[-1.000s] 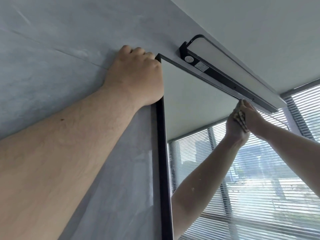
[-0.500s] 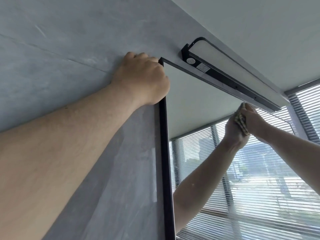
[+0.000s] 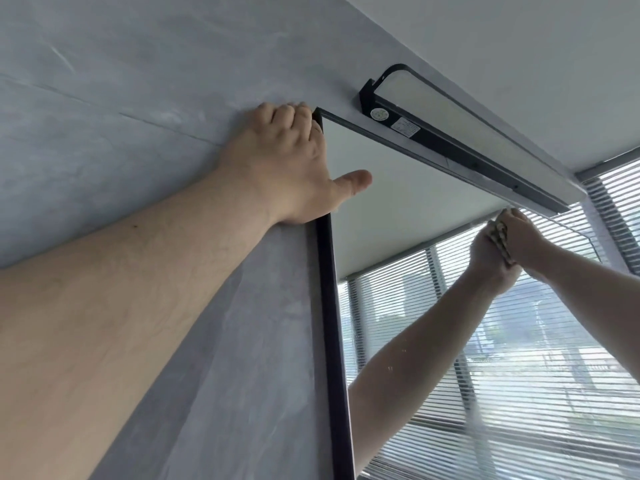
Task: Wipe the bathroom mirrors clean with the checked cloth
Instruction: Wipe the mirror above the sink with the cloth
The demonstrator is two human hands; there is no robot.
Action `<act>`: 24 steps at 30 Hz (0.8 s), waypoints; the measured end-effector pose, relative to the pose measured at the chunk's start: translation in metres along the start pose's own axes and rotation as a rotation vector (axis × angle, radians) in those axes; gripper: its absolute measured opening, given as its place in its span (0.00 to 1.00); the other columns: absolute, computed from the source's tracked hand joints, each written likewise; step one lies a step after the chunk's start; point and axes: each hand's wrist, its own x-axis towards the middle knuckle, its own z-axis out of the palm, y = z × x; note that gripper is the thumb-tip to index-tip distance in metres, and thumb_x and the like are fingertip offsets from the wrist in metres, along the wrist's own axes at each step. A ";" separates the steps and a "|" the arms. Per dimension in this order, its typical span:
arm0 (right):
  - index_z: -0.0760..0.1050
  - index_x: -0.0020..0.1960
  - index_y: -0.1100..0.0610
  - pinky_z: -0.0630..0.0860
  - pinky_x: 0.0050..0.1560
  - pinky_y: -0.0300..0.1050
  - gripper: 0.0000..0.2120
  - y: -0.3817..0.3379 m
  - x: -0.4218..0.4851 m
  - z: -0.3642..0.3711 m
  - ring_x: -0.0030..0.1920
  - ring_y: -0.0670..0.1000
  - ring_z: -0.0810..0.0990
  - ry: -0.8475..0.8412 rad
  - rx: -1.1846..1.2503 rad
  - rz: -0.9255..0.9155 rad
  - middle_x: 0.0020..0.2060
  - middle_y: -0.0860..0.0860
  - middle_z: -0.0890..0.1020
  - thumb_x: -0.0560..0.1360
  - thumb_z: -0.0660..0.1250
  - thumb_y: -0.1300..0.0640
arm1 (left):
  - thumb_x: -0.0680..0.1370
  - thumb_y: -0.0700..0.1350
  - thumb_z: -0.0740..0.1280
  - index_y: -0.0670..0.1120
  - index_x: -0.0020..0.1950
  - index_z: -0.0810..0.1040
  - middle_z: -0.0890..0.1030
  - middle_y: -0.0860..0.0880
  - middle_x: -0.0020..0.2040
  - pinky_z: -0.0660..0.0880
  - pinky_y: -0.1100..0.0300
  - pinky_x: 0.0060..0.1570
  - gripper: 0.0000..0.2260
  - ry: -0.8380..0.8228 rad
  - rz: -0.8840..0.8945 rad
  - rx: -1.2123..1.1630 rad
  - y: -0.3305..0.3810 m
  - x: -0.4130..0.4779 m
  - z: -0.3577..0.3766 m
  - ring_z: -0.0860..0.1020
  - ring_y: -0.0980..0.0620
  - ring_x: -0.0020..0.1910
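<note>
The black-framed mirror (image 3: 398, 216) hangs on a grey wall and reflects the ceiling, window blinds and my right arm. My left hand (image 3: 287, 168) grips the frame at its top left corner, with the fingers curled on the wall side and the thumb out over the glass. My right hand (image 3: 528, 239) holds the bunched checked cloth (image 3: 501, 239) pressed against the glass near the mirror's top edge. Only a strip of the cloth shows between the hand and its reflection.
A long black wall lamp (image 3: 460, 133) juts out just above the mirror's top edge, close over my right hand. A window with slatted blinds (image 3: 620, 202) stands at the far right. The grey wall (image 3: 121, 116) fills the left.
My left thumb has come out from the fist and now lies over the glass. My right hand with the cloth stays near the top edge, having barely shifted.
</note>
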 end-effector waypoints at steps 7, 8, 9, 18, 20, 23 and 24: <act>0.72 0.41 0.51 0.72 0.52 0.43 0.08 -0.011 -0.016 0.013 0.42 0.44 0.74 -0.017 0.047 -0.164 0.41 0.49 0.74 0.78 0.59 0.53 | 0.71 0.73 0.35 0.35 0.79 0.50 0.51 0.37 0.80 0.50 0.46 0.75 0.51 0.006 0.015 0.029 0.001 0.000 0.001 0.52 0.41 0.79; 0.77 0.49 0.47 0.70 0.63 0.49 0.08 -0.017 -0.023 0.018 0.49 0.45 0.76 -0.052 0.011 -0.225 0.48 0.46 0.78 0.78 0.59 0.48 | 0.72 0.73 0.36 0.35 0.79 0.50 0.51 0.36 0.80 0.50 0.46 0.75 0.51 0.011 0.015 0.032 0.001 0.001 0.002 0.53 0.40 0.79; 0.77 0.59 0.41 0.66 0.69 0.50 0.13 -0.027 -0.032 0.024 0.57 0.45 0.75 -0.076 -0.015 -0.258 0.59 0.42 0.77 0.78 0.58 0.45 | 0.72 0.73 0.36 0.35 0.79 0.50 0.52 0.36 0.80 0.50 0.46 0.75 0.51 0.016 0.016 0.035 0.001 0.002 0.002 0.53 0.40 0.79; 0.50 0.81 0.50 0.44 0.76 0.43 0.31 -0.124 -0.141 0.074 0.79 0.44 0.48 -0.294 -0.399 -0.721 0.80 0.47 0.52 0.79 0.46 0.46 | 0.78 0.64 0.39 0.33 0.72 0.67 0.69 0.35 0.71 0.60 0.45 0.69 0.40 0.134 0.006 -0.035 0.003 0.004 0.008 0.66 0.38 0.70; 0.52 0.81 0.50 0.45 0.77 0.44 0.30 -0.125 -0.141 0.075 0.79 0.44 0.49 -0.288 -0.371 -0.706 0.80 0.47 0.53 0.79 0.47 0.46 | 0.82 0.57 0.44 0.35 0.62 0.75 0.76 0.37 0.64 0.63 0.46 0.65 0.30 0.180 -0.004 -0.117 0.001 0.001 0.007 0.72 0.38 0.64; 0.55 0.80 0.44 0.52 0.77 0.49 0.28 -0.112 -0.120 0.063 0.78 0.47 0.56 -0.238 -0.324 -0.512 0.79 0.43 0.56 0.80 0.49 0.44 | 0.81 0.48 0.49 0.38 0.53 0.80 0.80 0.40 0.58 0.63 0.47 0.65 0.21 0.257 -0.045 -0.226 0.002 -0.011 0.005 0.75 0.39 0.60; 0.57 0.79 0.43 0.55 0.77 0.51 0.28 -0.102 -0.112 0.056 0.77 0.48 0.58 -0.205 -0.292 -0.423 0.79 0.42 0.57 0.79 0.51 0.43 | 0.80 0.46 0.48 0.38 0.58 0.79 0.79 0.39 0.62 0.62 0.47 0.68 0.22 0.256 -0.049 -0.217 0.004 -0.016 0.008 0.73 0.39 0.65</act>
